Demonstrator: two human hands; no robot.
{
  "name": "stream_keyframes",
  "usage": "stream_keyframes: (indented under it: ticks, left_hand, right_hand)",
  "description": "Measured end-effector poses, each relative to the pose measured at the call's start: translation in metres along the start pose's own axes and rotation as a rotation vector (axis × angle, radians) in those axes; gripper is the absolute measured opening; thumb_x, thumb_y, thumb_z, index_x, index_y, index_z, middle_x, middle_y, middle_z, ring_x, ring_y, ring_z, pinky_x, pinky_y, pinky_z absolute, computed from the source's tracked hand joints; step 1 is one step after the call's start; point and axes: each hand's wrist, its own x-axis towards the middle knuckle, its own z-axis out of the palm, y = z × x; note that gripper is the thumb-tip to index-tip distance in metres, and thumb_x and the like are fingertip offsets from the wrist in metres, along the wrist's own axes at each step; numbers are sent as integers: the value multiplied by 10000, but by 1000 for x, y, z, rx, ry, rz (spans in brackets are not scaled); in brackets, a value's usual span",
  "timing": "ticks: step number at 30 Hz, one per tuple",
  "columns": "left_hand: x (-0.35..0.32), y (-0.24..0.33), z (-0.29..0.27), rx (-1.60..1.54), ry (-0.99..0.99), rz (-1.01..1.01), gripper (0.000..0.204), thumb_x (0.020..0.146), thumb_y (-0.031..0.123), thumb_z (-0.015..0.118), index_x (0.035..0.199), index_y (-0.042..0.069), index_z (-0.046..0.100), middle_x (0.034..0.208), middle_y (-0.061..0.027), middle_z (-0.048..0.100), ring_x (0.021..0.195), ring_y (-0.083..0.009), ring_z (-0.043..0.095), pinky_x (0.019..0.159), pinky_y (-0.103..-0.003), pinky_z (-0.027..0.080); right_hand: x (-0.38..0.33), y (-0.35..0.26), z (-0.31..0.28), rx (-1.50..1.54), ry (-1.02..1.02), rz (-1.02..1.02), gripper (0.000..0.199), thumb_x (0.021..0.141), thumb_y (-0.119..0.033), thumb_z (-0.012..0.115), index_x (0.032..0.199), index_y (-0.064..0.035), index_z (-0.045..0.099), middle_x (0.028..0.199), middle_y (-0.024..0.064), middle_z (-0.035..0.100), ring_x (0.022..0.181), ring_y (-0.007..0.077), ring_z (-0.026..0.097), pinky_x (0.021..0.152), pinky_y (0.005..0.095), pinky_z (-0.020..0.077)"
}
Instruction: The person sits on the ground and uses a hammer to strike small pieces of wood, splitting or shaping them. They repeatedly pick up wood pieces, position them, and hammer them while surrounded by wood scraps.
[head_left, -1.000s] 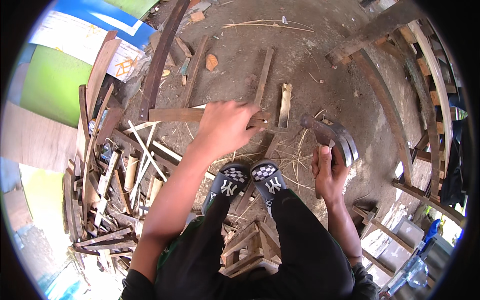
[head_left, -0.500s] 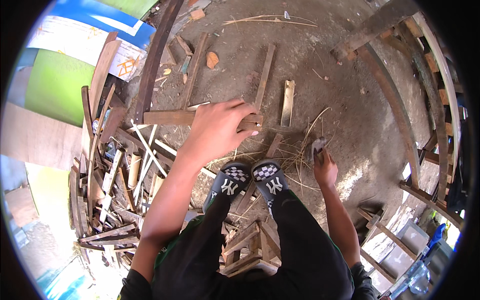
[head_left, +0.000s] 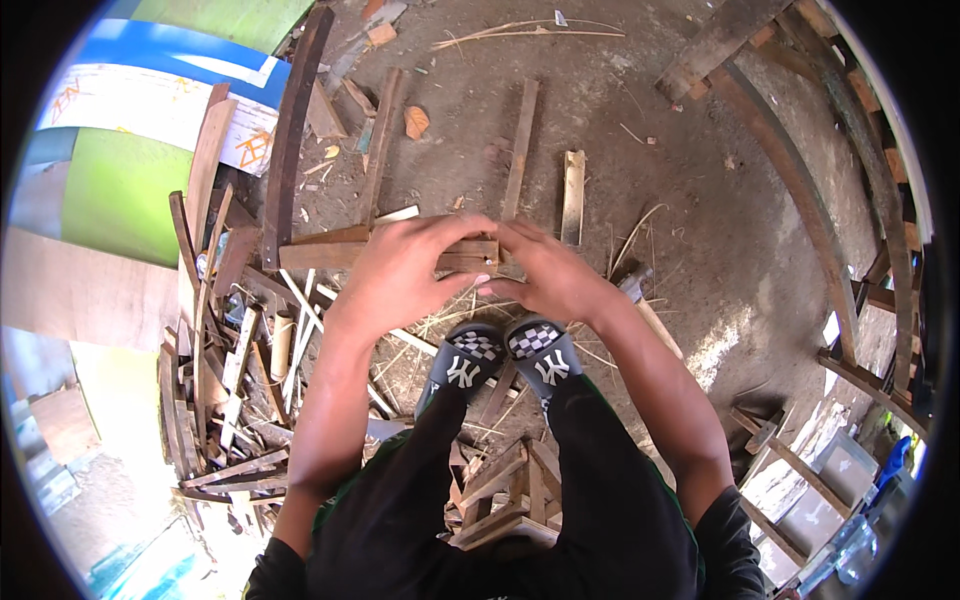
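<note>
A brown wooden board [head_left: 325, 256] lies level in front of me, its left end meeting a long dark wooden beam [head_left: 292, 150]. My left hand [head_left: 392, 265] is closed around the board near its right end, fingers over the top and thumb below. At that right end my right hand [head_left: 550, 268] also grips, fingers above and thumb underneath. A small nail head [head_left: 489, 262] shows on the board's end, between the hands. Just right of my right wrist, a hammer [head_left: 632, 278] lies on the ground, its handle partly covered by my forearm.
Scrap wood [head_left: 235, 380] is heaped at the left. Loose sticks [head_left: 522, 140] and a short pale strip [head_left: 573, 195] lie on the dirt ahead. Wooden beams [head_left: 785, 190] stand along the right. My sandals [head_left: 540, 355] are close below the board.
My right hand has let go of the hammer, leaving it on the ground, and moved left onto the board's end. My left hand keeps its hold; the board appears shifted slightly left.
</note>
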Motion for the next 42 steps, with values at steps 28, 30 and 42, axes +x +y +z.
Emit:
stream_keyframes:
  ticks: [28,30,42]
  left_hand:
    - [-3,-3,-8,30,-117,-43,408,798,245,861,1158,97,741,1045,-163,757,945,-365,728,832,-427,575]
    - [0,2,-11,62,-120,-26,420,783,247,873,1156,101,748,1051,-159,760,949,-363,730,834,-421,577]
    - [13,5,-20,92,-246,-213,465,724,177,906,1153,62,768,1103,-166,769,1000,-335,752,889,-379,570]
  right_hand:
    - [-17,4,52,-20,343,3,440,804,-4,757,1221,-21,617,1079,206,688,1003,430,668,833,494,564]
    - [-16,5,50,-11,339,-4,438,813,-17,761,1226,-27,618,1084,205,690,1006,427,671,840,492,566]
    - [-21,11,48,46,309,116,437,894,-89,752,1305,-67,605,1179,192,693,1090,411,675,916,483,564]
